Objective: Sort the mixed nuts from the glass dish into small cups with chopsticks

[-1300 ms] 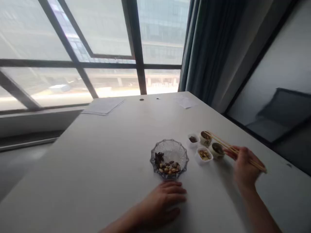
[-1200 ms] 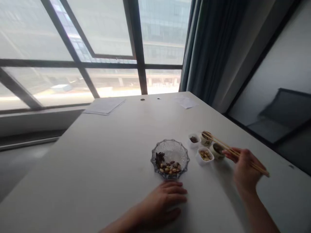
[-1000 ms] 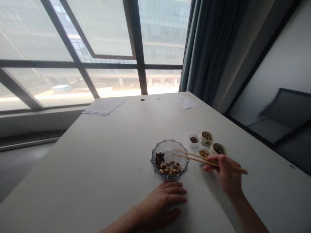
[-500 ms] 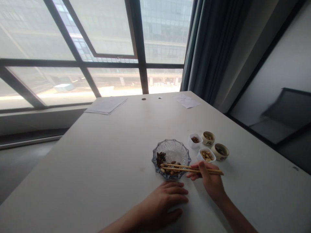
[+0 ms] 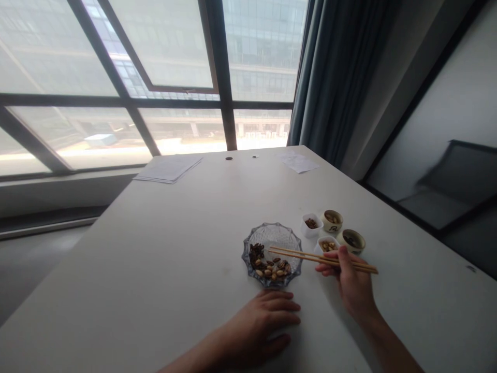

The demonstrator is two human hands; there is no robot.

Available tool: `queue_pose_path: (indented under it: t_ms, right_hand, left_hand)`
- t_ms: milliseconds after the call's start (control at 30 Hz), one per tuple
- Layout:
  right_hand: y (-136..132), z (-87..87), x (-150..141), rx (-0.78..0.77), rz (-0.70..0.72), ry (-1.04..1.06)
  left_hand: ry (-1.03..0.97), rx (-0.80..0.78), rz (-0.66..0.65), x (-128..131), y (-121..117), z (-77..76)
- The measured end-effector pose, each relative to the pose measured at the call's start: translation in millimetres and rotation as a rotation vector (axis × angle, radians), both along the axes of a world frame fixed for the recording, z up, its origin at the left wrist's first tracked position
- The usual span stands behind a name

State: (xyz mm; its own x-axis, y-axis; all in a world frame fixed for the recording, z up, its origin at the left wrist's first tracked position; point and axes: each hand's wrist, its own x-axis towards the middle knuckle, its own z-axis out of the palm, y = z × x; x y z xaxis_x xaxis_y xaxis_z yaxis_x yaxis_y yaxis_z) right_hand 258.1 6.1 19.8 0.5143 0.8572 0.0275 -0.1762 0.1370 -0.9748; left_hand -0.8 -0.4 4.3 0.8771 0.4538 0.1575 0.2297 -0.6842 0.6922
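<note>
My right hand (image 5: 351,280) grips a pair of wooden chopsticks (image 5: 310,256), whose tips hover over a scalloped glass bowl (image 5: 287,238). No piece shows between the tips. In the bowl lie dark brown pieces (image 5: 256,254) at the left and tan nuts (image 5: 272,271) along the near side. My left hand (image 5: 272,316) lies on the table with its fingers spread, just in front of the bowl. Past my right hand stands a white cup of tan nuts (image 5: 328,245), partly hidden by the fingers.
Behind it are a white cup of dark pieces (image 5: 311,224) and two small ceramic cups, one with light pieces (image 5: 332,221), one with dark contents (image 5: 353,240). Papers (image 5: 171,169) lie at the far left of the white table (image 5: 163,248), another sheet (image 5: 300,162) at the far right.
My right hand has moved right and slightly back toward me, drawing the chopstick tips off the nuts to above the bowl's middle. My left hand stays put.
</note>
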Motion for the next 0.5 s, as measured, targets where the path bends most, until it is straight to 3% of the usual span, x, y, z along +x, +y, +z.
queue_pose_path:
  t_ms: [233,500]
  right_hand:
    - [-4.3,-7.1,-16.8,-0.025,0.173,-0.097]
    - [-6.7,-18.4,-38.3,-0.01,0.17,-0.077]
  left_hand:
    - [-0.002,0.008,-0.007,0.1,0.4,-0.3]
    - [-0.012,0.016,-0.01,1.3,-0.1,1.0]
